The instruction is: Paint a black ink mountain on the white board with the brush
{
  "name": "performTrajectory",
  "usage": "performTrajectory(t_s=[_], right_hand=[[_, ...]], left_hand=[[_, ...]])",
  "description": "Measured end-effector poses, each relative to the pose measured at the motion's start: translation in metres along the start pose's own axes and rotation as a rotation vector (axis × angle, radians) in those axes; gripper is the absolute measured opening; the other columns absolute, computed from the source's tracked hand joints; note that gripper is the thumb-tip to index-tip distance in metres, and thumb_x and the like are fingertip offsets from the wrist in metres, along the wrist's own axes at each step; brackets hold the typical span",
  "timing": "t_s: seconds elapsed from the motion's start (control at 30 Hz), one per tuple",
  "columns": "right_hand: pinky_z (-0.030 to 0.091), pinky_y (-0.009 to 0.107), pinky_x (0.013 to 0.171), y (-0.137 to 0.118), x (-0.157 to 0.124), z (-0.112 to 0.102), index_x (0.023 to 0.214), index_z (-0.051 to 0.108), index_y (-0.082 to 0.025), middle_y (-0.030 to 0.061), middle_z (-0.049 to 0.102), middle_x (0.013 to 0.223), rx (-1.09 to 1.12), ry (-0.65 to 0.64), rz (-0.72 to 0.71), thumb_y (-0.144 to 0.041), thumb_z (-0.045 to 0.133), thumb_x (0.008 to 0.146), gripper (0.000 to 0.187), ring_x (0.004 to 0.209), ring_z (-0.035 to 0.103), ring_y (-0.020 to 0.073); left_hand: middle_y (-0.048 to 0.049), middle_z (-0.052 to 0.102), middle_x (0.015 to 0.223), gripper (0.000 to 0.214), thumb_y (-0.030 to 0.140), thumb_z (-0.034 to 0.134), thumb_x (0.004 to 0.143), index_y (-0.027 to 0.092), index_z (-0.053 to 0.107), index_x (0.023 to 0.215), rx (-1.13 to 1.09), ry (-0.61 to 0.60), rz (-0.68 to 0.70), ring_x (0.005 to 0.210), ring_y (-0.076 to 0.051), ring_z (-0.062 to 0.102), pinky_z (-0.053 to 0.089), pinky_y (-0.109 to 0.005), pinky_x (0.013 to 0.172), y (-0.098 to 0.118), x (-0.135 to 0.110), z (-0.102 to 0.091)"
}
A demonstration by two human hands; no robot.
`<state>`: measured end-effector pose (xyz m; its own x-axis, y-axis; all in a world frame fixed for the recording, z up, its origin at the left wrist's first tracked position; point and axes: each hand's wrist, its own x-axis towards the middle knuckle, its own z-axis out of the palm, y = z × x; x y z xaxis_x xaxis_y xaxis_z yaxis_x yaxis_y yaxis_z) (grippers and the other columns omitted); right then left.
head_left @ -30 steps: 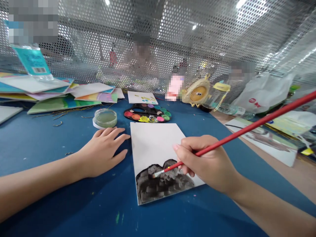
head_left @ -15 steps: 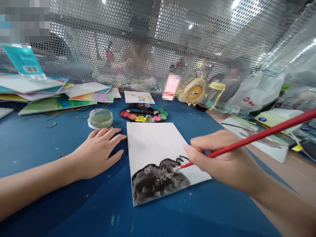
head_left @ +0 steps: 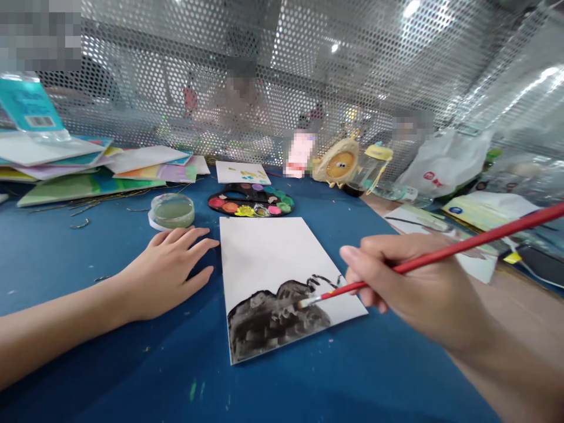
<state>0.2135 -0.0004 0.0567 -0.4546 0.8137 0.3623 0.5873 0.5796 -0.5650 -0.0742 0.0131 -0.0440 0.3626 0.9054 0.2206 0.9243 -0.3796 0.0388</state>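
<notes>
A red-handled paintbrush (head_left: 423, 261) is pinched between the thumb and fingers of my right hand (head_left: 409, 288). Its pale bristles hover at or touch the dark painted part of a white canvas panel (head_left: 259, 247); I cannot tell which. Black and grey strokes, shaped like rounded hills, cover the panel's lower part. My left hand (head_left: 176, 270) lies flat on the blue tabletop with fingers spread, the fingertips close to the panel's left edge. Beyond the panel sits a black oval palette (head_left: 215, 210) with several paint colours. A round cup of murky greenish water (head_left: 171, 211) stands behind my left hand.
Stacked painted panels (head_left: 92, 188) and a blue-labelled bottle (head_left: 33, 108) are at the left. Toward the back stand a small panel (head_left: 242, 172), a phone (head_left: 300, 154), a yellow plush bag (head_left: 337, 164) and a lidded bottle (head_left: 372, 167). Another painting (head_left: 476, 264) lies at the right.
My right hand's fingers have shifted on the brush, and the bristles have moved slightly left over the dark paint. The whole view has shifted a little. My left hand stays flat.
</notes>
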Motion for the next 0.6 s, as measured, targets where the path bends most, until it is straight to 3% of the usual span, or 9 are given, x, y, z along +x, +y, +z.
performTrajectory(t_s=[0.13, 0.23, 0.6], right_hand=[[0.034, 0.017, 0.03, -0.007, 0.005, 0.024, 0.046, 0.044, -0.018, -0.0016, 0.051, 0.039, 0.233, -0.089, 0.086, -0.035, 0.051, 0.087, 0.045, 0.031, 0.045, 0.0064], [0.037, 0.016, 0.032, -0.002, 0.006, 0.03, 0.048, 0.044, -0.018, -0.0014, 0.053, 0.041, 0.296, -0.138, 0.16, -0.036, 0.051, 0.087, 0.043, 0.033, 0.047, 0.0068], [0.033, 0.017, 0.031, 0.03, -0.012, -0.009, 0.046, 0.044, -0.018, -0.0009, 0.051, 0.04, 0.002, -0.035, 0.197, -0.034, 0.05, 0.087, 0.045, 0.032, 0.044, 0.0067]], left_hand=[[-0.011, 0.047, 0.134, 0.044, 0.045, 0.03, 0.088, 0.025, 0.05, 0.121, -0.001, 0.023, 0.009, 0.123, -0.031, 0.042, 0.036, -0.054, 0.1, -0.001, -0.001, 0.001], [-0.0112, 0.047, 0.134, 0.044, 0.045, 0.031, 0.088, 0.024, 0.05, 0.121, -0.003, 0.027, 0.007, 0.123, -0.031, 0.043, 0.036, -0.055, 0.1, -0.001, -0.001, 0.002], [-0.0106, 0.047, 0.134, 0.043, 0.045, 0.03, 0.088, 0.025, 0.05, 0.12, -0.004, 0.003, 0.002, 0.122, -0.032, 0.043, 0.037, -0.056, 0.099, -0.002, -0.001, 0.001]])
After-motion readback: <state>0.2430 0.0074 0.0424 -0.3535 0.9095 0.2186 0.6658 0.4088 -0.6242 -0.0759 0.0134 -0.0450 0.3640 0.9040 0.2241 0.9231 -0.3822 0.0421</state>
